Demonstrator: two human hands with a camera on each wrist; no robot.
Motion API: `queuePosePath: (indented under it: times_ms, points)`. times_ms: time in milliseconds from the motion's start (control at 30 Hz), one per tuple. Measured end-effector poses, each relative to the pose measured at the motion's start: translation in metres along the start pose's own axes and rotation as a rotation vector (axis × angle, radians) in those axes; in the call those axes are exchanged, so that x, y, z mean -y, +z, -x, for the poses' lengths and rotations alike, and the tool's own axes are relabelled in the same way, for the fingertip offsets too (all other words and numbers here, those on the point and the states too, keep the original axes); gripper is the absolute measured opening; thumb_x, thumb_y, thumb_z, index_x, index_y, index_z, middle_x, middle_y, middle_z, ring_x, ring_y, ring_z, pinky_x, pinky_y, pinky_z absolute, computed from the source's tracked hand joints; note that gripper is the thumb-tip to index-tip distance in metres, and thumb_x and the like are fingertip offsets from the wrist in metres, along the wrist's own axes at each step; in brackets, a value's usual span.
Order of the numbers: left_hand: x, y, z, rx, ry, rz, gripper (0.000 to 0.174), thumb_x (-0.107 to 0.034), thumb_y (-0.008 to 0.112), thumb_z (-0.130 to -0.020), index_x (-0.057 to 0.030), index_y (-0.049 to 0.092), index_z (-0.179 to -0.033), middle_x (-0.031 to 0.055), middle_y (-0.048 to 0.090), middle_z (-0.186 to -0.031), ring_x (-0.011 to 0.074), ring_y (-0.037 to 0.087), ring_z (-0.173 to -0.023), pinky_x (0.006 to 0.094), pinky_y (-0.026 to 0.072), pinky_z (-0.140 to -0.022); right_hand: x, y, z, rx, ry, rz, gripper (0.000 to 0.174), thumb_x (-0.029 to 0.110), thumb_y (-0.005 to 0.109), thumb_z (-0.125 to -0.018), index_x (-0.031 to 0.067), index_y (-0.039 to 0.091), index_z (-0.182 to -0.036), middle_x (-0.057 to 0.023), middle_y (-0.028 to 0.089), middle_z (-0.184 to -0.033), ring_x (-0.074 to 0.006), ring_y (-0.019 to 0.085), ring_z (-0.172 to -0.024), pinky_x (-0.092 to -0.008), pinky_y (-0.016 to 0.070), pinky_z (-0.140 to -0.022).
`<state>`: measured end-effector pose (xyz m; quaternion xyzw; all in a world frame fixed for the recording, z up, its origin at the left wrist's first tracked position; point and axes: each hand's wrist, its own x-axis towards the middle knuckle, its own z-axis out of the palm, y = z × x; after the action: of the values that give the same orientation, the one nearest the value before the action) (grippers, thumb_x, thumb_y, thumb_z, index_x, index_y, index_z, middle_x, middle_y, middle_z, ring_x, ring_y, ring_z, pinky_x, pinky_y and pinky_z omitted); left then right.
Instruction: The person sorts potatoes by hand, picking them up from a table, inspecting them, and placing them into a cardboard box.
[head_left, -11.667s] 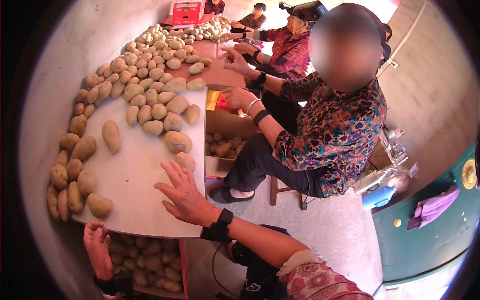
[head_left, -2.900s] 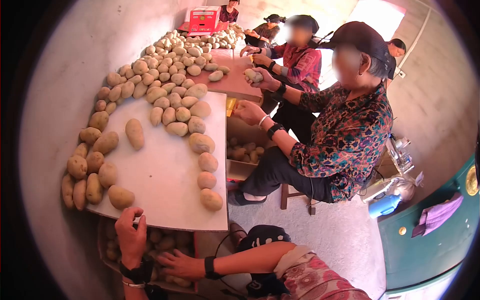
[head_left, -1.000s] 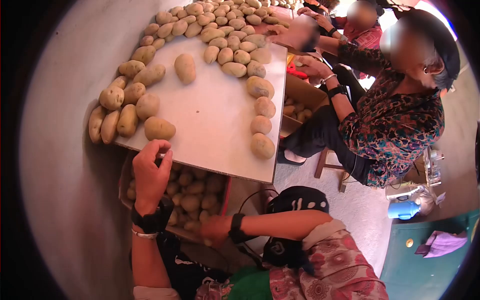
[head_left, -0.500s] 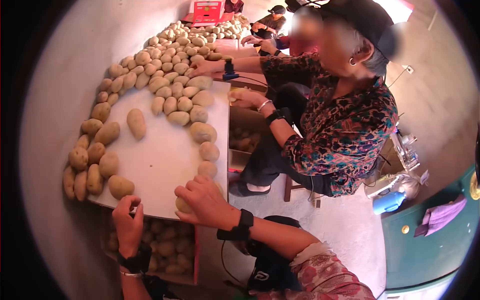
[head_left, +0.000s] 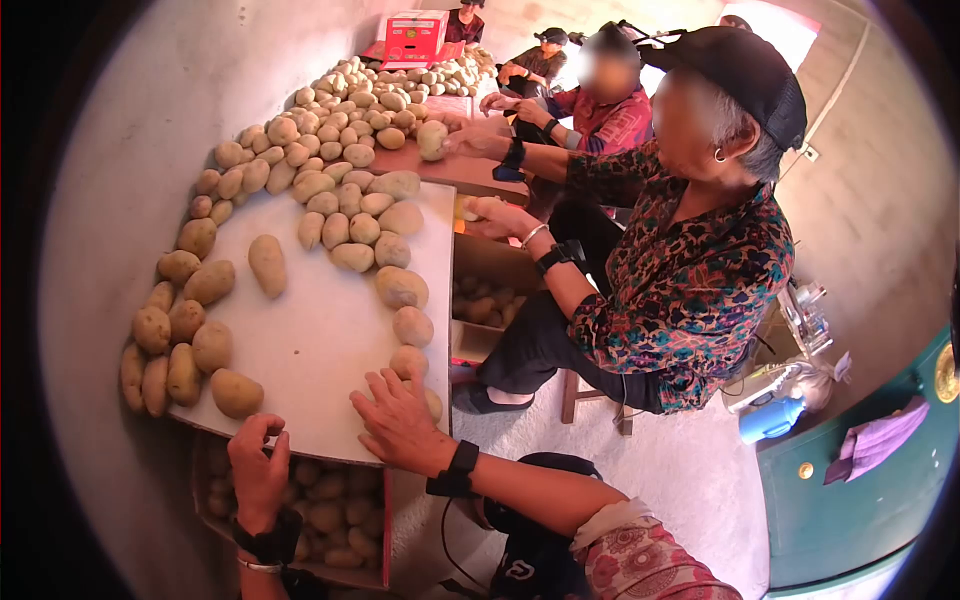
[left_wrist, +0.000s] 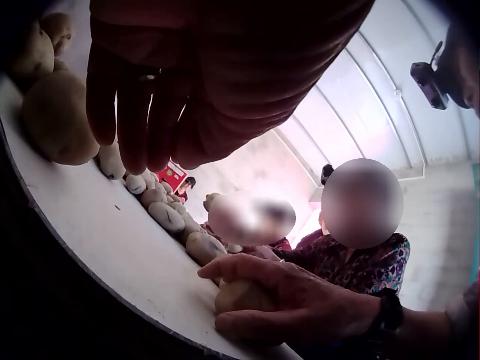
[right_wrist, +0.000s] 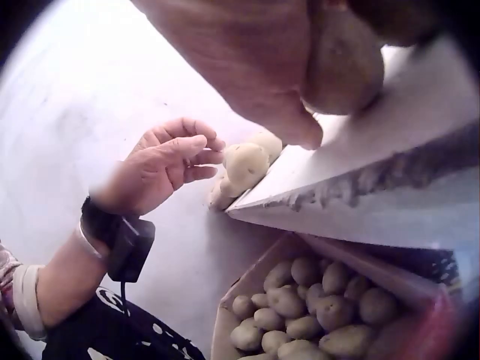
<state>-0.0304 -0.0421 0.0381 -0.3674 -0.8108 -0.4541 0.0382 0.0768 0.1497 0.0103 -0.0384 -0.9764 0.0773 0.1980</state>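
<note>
The left hand (head_left: 258,470) hangs loosely curled at the edge of the smooth white worktop (head_left: 320,340), fingertips just beside a lumpy, dusty spud (head_left: 237,393), gripping nothing. Below, a cardboard box (head_left: 386,530) holds more. The right hand (head_left: 400,425) curls over an oval tan potato (head_left: 432,403) at the near right edge. The print on the far red carton (head_left: 415,35) is unreadable.

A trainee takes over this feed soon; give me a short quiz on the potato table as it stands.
1. True or false: the right hand covers a potato at the table edge.
2. The box of potatoes nearest the hands sits: A on the tabletop; B below the table; C on a stool.
3. Which hand is nearer the wall?
Key: 1 true; 2 B; 3 the left hand.
</note>
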Motion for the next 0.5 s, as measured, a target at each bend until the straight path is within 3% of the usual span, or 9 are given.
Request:
queuePosePath:
  times_ms: [200,433,500]
  points:
    - [0.009,0.007,-0.005,0.019,-0.016,0.014,0.01,0.001,0.057,-0.074,0.0015,0.056,-0.084,0.0121,0.057,-0.077,0.0232,0.057,-0.069,0.0305,0.0445,-0.064,-0.001,-0.007,-0.003,0.005,-0.032,-0.085,0.064,0.032,0.072,-0.066,0.0072,0.048,-0.12,-0.024,0.035,-0.134,-0.04,0.033,-0.125,-0.0561,0.0254,-0.098]
    - [0.016,0.015,-0.003,0.043,0.022,-0.013,0.01,0.001,0.057,-0.075,0.0016,0.055,-0.084,0.0122,0.057,-0.076,0.0234,0.056,-0.07,0.0309,0.0442,-0.064,0.023,-0.004,0.0,-0.176,-0.272,-0.335,0.054,0.023,0.068,-0.069,0.0054,0.051,-0.116,-0.0237,0.038,-0.131,-0.0413,0.038,-0.12,-0.0499,0.0327,-0.095]
    - [0.017,0.015,-0.002,0.055,0.028,0.002,0.011,0.0,0.057,-0.074,0.0022,0.056,-0.085,0.0152,0.058,-0.079,0.0293,0.057,-0.073,0.0353,0.0447,-0.066,0.038,0.013,0.01,-0.194,-0.384,-0.522,0.038,0.016,0.063,-0.07,0.0017,0.054,-0.104,-0.0241,0.041,-0.126,-0.0392,0.046,-0.11,-0.0443,0.0383,-0.09]
